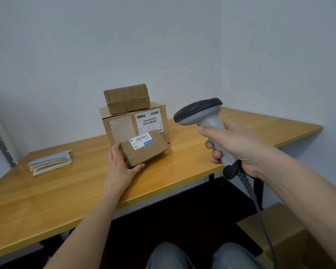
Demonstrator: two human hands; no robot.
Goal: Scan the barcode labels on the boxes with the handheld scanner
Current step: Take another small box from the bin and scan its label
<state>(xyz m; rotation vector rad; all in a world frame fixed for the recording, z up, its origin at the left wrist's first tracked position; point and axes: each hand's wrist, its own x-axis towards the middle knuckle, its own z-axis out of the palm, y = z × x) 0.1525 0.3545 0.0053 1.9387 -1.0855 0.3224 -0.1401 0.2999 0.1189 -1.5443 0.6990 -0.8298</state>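
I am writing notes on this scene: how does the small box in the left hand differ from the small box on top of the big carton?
The held box is tilted and gripped by the left hand, near the table's front; the top box lies flat, untouched, on the big carton. The held box shows a white barcode label; the top box shows none from here. Both are small, brown and taped.

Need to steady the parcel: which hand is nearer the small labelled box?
Left. The left hand grips the small labelled box at its near corner; the right hand holds the scanner off to its right.
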